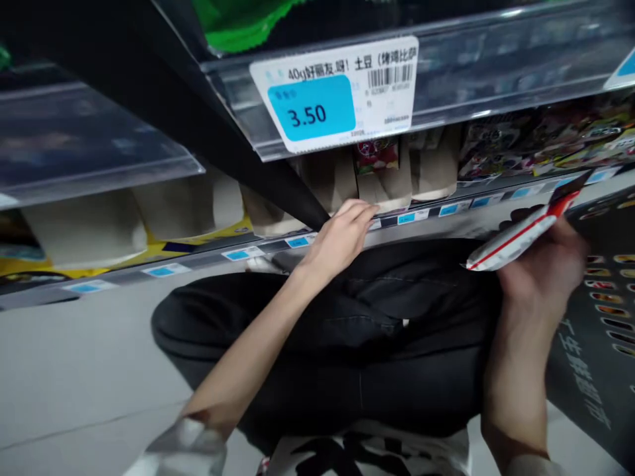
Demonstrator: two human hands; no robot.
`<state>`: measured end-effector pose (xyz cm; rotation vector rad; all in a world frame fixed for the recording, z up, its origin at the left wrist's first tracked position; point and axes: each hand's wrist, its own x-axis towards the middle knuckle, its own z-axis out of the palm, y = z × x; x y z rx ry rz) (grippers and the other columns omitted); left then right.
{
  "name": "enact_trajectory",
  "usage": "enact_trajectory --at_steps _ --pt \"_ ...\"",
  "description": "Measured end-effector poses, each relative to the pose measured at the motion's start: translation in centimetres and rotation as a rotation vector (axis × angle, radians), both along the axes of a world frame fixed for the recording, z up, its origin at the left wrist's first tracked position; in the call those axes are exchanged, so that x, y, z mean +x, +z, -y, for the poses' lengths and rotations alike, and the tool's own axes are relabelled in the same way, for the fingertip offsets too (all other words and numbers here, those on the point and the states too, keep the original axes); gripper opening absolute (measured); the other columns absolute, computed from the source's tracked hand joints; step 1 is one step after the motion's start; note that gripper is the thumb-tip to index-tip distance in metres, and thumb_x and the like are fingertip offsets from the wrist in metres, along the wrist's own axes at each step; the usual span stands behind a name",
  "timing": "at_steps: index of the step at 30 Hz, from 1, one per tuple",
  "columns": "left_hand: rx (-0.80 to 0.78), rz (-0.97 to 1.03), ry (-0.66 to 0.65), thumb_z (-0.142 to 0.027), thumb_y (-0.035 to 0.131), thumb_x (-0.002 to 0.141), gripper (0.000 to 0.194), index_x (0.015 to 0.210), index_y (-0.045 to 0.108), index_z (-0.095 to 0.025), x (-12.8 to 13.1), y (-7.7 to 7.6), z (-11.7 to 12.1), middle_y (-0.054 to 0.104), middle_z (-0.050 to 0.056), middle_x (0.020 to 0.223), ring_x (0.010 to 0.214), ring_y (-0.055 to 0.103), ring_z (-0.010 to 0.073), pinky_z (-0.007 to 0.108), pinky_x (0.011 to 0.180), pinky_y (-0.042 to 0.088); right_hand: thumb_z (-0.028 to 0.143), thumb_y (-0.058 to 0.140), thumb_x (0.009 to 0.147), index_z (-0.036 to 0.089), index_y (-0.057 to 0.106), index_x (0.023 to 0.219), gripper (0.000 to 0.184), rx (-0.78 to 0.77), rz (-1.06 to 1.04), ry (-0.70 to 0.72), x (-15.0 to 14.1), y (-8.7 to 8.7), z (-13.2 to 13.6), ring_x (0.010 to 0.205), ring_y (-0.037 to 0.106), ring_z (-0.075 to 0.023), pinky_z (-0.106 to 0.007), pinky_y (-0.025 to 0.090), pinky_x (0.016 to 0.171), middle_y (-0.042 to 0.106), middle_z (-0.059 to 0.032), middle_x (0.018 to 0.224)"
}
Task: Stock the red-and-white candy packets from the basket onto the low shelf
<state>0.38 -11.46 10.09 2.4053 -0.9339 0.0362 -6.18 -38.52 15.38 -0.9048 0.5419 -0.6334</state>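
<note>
My left hand (342, 231) reaches to the bottom shelf. Its fingers are bent together at the front rim of an open cardboard box (391, 188), and the fingertips are partly hidden. Inside that box a red snack packet (378, 155) stands at the back. On the right, my right hand (543, 261) holds a flat snack packet (518, 238), silvery white with a red stripe and a red end, tilted above my right knee. My right fingers are mostly hidden behind this packet.
An upper shelf carries a 3.50 price label (335, 96) close above my arms. A dark upright (278, 172) slants down beside my left hand. Colourful packets (536, 142) fill the lower shelf at right. A dark printed box (595, 350) stands right of my legs.
</note>
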Motion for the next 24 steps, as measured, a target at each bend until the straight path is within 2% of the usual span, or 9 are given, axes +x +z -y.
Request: enact_trajectory --at_steps 3,6,9,13,16,20,24 --pt "0.281 0.004 -0.044 -0.007 0.042 0.096 0.041 0.131 0.063 -0.011 2.7 -0.4 1.8 0.071 0.015 0.115 0.120 0.060 0.0265 0.044 0.108 0.047 0.015 0.044 0.101 0.018 0.079 0.087 0.038 0.107 0.071 0.104 -0.2 -0.3 0.2 0.091 0.073 -0.0118 -0.025 0.056 0.098 0.074 -0.0022 0.090" --pt "0.429 -0.046 -0.002 -0.003 0.043 0.090 0.038 0.111 0.072 -0.015 4.3 -0.8 3.0 0.072 0.012 0.094 0.103 0.064 0.0251 0.040 0.100 0.048 0.017 0.047 0.102 0.019 0.079 0.087 0.035 0.136 0.088 0.122 -0.4 -0.3 0.2 0.104 0.073 -0.0149 -0.030 0.055 0.103 0.075 -0.0035 0.101" --pt "0.453 -0.098 0.037 -0.006 0.047 0.088 0.032 0.101 0.074 -0.019 5.5 -0.4 3.4 0.071 0.010 0.085 0.094 0.063 0.0242 0.035 0.090 0.049 0.016 0.044 0.103 0.019 0.078 0.085 0.038 0.145 0.080 0.124 -0.4 -0.2 0.3 0.109 0.071 -0.0144 -0.030 0.052 0.108 0.076 -0.0030 0.103" --pt "0.493 -0.118 -0.013 -0.008 0.050 0.085 0.029 0.098 0.073 -0.018 6.9 1.3 3.6 0.071 0.009 0.085 0.087 0.064 0.0221 0.033 0.086 0.047 0.016 0.045 0.102 0.020 0.077 0.082 0.039 0.146 0.068 0.091 -0.4 -0.2 0.6 0.099 0.073 -0.0120 -0.029 0.053 0.107 0.077 -0.0005 0.093" --pt "0.524 -0.128 -0.018 -0.010 0.049 0.085 0.027 0.097 0.073 -0.017 7.5 2.6 3.8 0.072 0.008 0.087 0.088 0.066 0.0214 0.033 0.089 0.047 0.017 0.048 0.101 0.020 0.076 0.076 0.038 0.185 0.028 0.056 -0.3 0.1 0.7 0.093 0.073 -0.0126 -0.031 0.054 0.102 0.076 -0.0024 0.090" --pt "0.529 -0.122 -0.011 -0.011 0.049 0.087 0.028 0.100 0.073 -0.016 8.0 3.4 3.9 0.073 0.007 0.088 0.093 0.067 0.0226 0.037 0.099 0.045 0.017 0.051 0.099 0.020 0.077 0.080 0.033 0.182 0.028 0.049 -0.2 0.1 0.7 0.101 0.073 -0.0147 -0.032 0.055 0.101 0.076 -0.0051 0.096" --pt "0.537 -0.131 -0.003 -0.012 0.048 0.087 0.030 0.103 0.073 -0.016 8.1 3.7 3.8 0.074 0.009 0.092 0.097 0.067 0.0240 0.039 0.100 0.045 0.016 0.058 0.092 0.019 0.077 0.083 0.022 0.117 0.020 -0.017 -0.6 -0.9 1.5 0.112 0.072 -0.0244 -0.045 0.058 0.097 0.078 -0.0094 0.105"
